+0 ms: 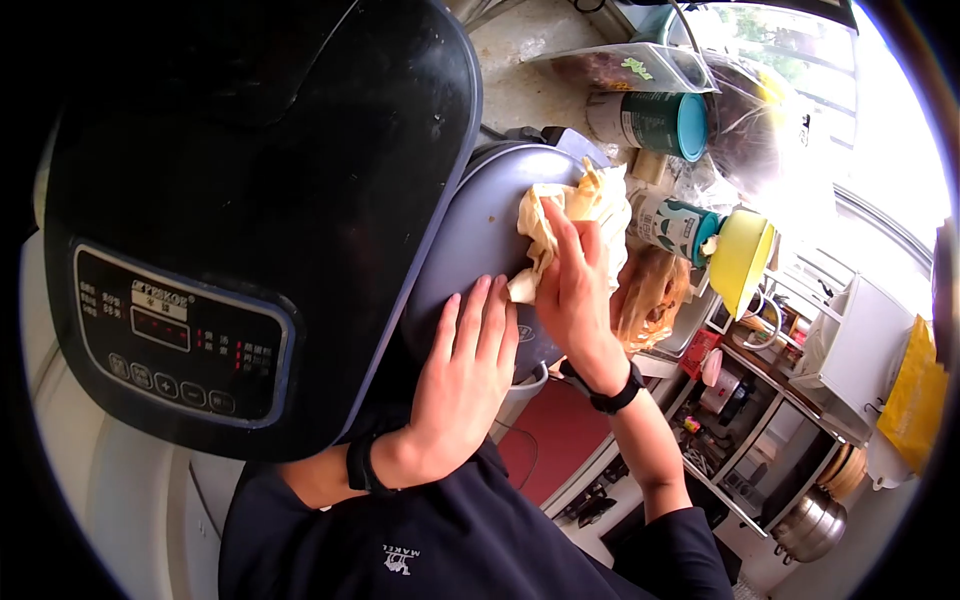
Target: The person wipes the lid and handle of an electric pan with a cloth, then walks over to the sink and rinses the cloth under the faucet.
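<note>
A rounded grey lid [475,215] belongs to an appliance beside a large black one. My left hand [465,350] lies flat on the lower part of this lid, fingers stretched out and nothing in it. With bent fingers my right hand [578,285] presses a crumpled pale yellow cloth [590,200] against the lid's right side. Part of the cloth hangs past the lid's edge. A small dark speck shows on the lid, left of the cloth. Both wrists wear black bands.
The black appliance [250,150] with a control panel fills the left. Beyond the lid are a teal-capped can [660,125], a smaller can [675,225], a yellow bowl [740,262] and an orange-brown plastic bag [650,300]. Shelves [770,450] and a steel pot [810,525] stand at right.
</note>
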Demonstrator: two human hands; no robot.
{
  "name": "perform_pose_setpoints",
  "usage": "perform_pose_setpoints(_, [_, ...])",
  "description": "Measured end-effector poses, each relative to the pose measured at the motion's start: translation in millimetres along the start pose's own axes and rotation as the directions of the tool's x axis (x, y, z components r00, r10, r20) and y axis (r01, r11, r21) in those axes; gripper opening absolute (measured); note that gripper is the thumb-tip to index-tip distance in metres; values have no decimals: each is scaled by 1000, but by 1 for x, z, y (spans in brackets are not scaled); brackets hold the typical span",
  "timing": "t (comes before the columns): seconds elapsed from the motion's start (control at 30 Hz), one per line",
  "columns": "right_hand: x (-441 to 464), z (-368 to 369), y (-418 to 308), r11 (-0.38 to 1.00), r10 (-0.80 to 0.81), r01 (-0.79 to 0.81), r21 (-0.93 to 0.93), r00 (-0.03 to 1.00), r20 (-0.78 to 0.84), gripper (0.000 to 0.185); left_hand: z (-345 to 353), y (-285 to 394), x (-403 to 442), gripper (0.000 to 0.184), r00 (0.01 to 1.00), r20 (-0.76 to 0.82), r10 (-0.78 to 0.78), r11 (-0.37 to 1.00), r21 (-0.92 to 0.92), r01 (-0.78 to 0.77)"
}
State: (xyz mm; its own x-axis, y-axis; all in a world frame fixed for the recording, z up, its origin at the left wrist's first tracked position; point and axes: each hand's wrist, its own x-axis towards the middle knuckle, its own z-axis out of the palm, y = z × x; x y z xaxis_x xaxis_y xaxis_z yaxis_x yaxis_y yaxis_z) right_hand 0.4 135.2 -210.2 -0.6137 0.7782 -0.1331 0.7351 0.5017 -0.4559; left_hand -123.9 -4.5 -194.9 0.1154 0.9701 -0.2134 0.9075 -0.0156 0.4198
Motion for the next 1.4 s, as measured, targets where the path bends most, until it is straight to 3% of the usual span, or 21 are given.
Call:
perform_pose_setpoints(0.13, [-2, -18, 8, 988, 57, -46, 149, 996, -67, 61, -8, -3, -17, 59, 990, 4, 144, 974, -178, -141])
perform_pose_setpoints(0.17, [-8, -25, 11, 984, 102, -82, 159, 988, -120, 59, -4, 0, -22, 48, 981, -54, 185, 962, -196, -192])
perform_pose_setpoints(0.27, [-40, -51, 28, 981, 150, -106, 161, 946, -288, 53, 4, 11, -32, 41, 967, 0, 256, 959, -124, -254])
perform_pose_setpoints(0.3, [-53, -60, 33, 974, 139, -56, 220, 912, -387, 51, 8, 13, -30, 31, 960, -85, 266, 953, -126, -275])
perform_pose_setpoints(0.4, [-104, -96, 42, 965, 245, -142, 222, 789, -563, 33, 21, 22, -27, 24, 956, 34, 290, 943, -179, -280])
perform_pose_setpoints(0.43, [-122, -107, 42, 956, 280, -154, 251, 740, -612, 29, 26, 23, -24, 19, 952, -20, 305, 933, -194, -303])
perform_pose_setpoints(0.53, [-169, -135, 38, 936, 351, -189, 298, 584, -732, 21, 21, 28, -16, 25, 954, -2, 300, 930, -223, -293])
perform_pose_setpoints(0.63, [-213, -140, 36, 875, 471, -116, 470, 424, -773, 21, 18, 32, -7, 32, 947, -7, 321, 924, -218, -314])
perform_pose_setpoints(0.83, [-273, -126, 42, 858, 514, -211, 469, 331, -792, 21, 16, 42, 11, 49, 958, 27, 286, 934, -232, -272])
perform_pose_setpoints(1.0, [-296, -116, 51, 827, 561, -176, 533, 264, -784, 23, 5, 56, 23, 44, 970, 62, 234, 949, -232, -214])
perform_pose_setpoints(1.4, [-307, -112, 56, 818, 572, -150, 555, 307, -761, 23, 8, 62, 23, 43, 974, 79, 212, 964, -181, -195])
